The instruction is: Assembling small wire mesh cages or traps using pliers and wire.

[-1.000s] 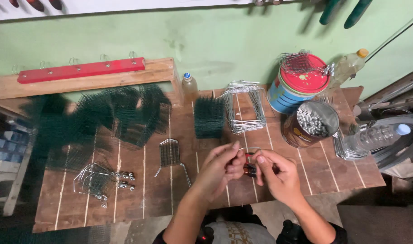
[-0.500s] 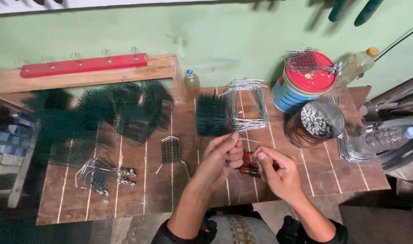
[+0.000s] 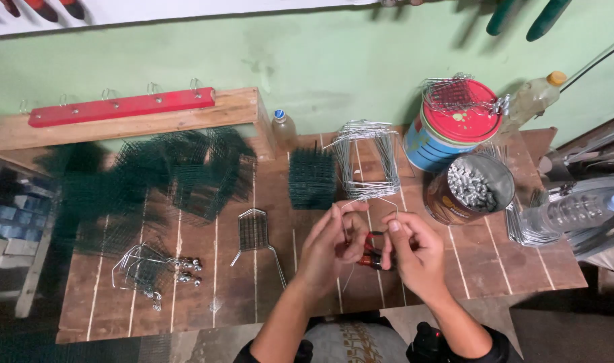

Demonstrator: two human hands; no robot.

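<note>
Over the front middle of the wooden table [image 3: 239, 302], my left hand [image 3: 330, 245] and my right hand [image 3: 414, 252] meet. Between them is a pair of red-handled pliers [image 3: 371, 252], gripped from both sides, and a thin bent wire [image 3: 377, 200] rises from my fingertips. Just beyond my hands lies a pile of bent silver wire frames [image 3: 367, 158], next to a dark green mesh block [image 3: 312, 178].
A finished wire-and-mesh piece [image 3: 254, 232] lies left of my hands, with a heap of wire pieces [image 3: 149, 269] further left. Green mesh sheets [image 3: 152, 178] spread at the back left. A tin of metal bits [image 3: 471, 188], a red-lidded can [image 3: 448, 128] and bottles stand right.
My hands have stayed together over the same spot; the fingers shifted slightly around the pliers and wire. The view has drifted a little.
</note>
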